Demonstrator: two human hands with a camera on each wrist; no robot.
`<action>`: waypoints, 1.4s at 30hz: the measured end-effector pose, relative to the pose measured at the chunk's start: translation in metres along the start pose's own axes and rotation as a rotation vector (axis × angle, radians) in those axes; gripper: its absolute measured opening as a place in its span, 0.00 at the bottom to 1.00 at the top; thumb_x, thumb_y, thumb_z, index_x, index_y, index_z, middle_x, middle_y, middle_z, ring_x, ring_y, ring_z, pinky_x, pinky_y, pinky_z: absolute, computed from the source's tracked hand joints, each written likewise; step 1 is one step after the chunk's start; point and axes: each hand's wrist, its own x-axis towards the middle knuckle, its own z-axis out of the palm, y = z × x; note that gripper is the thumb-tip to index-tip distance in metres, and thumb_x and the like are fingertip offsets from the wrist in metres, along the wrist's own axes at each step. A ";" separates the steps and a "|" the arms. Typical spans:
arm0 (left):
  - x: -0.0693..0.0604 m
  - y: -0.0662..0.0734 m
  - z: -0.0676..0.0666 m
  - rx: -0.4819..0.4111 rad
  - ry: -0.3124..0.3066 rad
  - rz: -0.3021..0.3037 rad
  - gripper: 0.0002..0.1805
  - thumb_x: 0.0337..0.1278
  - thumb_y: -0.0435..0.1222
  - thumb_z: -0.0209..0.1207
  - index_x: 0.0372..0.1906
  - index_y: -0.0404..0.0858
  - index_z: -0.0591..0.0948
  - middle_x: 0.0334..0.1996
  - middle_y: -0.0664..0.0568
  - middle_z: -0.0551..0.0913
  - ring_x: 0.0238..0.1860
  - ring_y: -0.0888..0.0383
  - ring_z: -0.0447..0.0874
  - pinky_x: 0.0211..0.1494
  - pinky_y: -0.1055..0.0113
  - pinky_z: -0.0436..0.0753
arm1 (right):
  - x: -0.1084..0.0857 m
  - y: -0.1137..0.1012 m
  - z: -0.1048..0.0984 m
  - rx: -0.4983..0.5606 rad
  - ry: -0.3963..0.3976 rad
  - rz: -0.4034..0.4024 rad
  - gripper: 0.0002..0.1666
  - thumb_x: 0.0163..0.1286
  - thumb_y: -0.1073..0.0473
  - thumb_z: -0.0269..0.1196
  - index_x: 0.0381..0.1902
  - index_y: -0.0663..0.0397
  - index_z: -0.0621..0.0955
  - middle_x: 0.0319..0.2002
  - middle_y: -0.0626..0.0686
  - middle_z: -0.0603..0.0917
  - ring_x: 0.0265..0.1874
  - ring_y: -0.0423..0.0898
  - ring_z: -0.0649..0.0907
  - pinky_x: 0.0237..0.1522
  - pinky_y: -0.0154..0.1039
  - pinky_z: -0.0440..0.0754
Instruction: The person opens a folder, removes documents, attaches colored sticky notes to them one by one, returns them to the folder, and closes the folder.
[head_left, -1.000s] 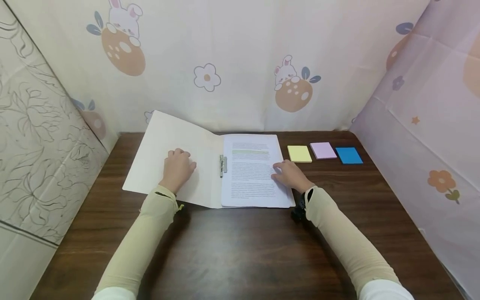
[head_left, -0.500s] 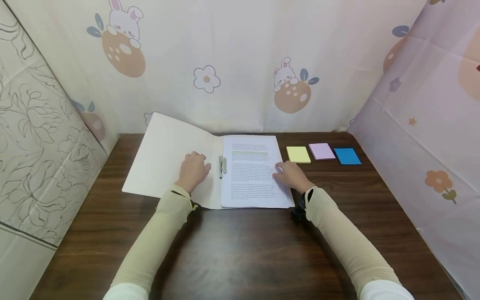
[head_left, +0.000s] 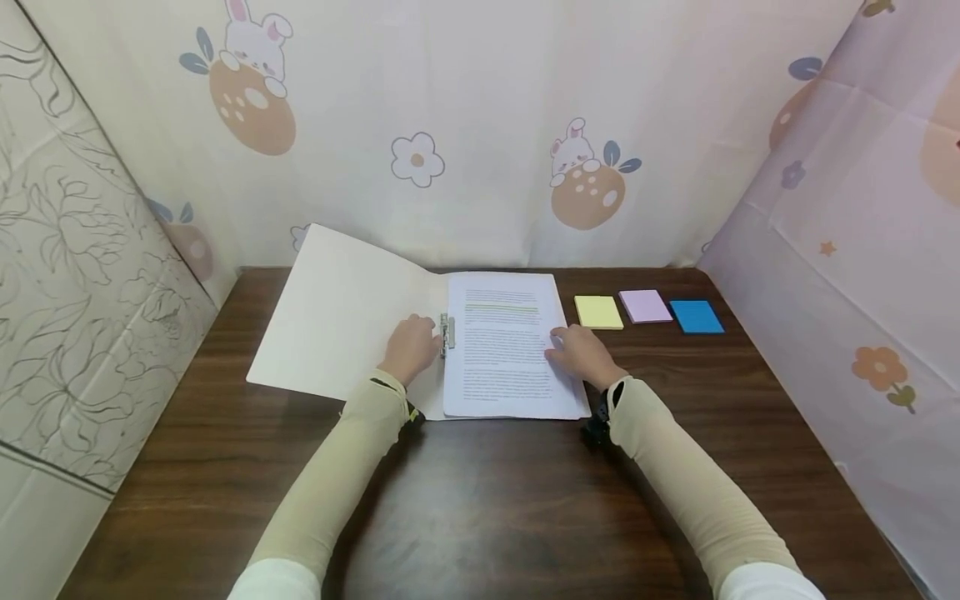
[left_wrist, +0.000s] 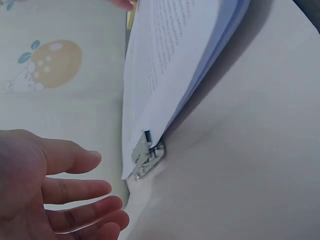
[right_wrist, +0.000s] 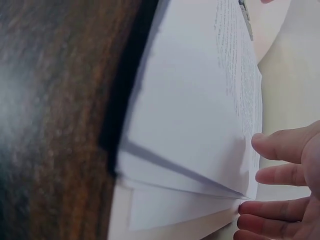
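Note:
A white file folder (head_left: 337, 308) lies open on the table, its left cover raised toward the back. On its right side sits a stack of printed sheets (head_left: 502, 358), the top one with a green highlighted line. A metal clip (head_left: 447, 335) stands at the stack's left edge. My left hand (head_left: 410, 346) is just left of the clip, over the cover; in the left wrist view its fingers are relaxed and apart from the clip (left_wrist: 147, 156). My right hand (head_left: 585, 356) rests at the stack's right edge, its fairly straight fingers touching the sheets (right_wrist: 190, 100).
Yellow (head_left: 598, 312), pink (head_left: 645, 306) and blue (head_left: 696, 317) sticky note pads lie in a row to the right of the folder. The dark wooden table (head_left: 480, 500) meets a patterned curtain (head_left: 487, 208) behind and at the right.
My left hand has moved right across the cover, from its middle to beside the metal clip. My right hand stays at the edge of the sheets.

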 end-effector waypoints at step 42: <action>0.009 0.007 0.016 -0.057 -0.056 -0.054 0.07 0.60 0.33 0.61 0.41 0.34 0.81 0.35 0.45 0.86 0.28 0.53 0.76 0.31 0.63 0.74 | 0.001 -0.004 0.000 0.247 0.070 0.098 0.33 0.69 0.59 0.59 0.69 0.64 0.66 0.55 0.68 0.78 0.50 0.57 0.78 0.52 0.52 0.76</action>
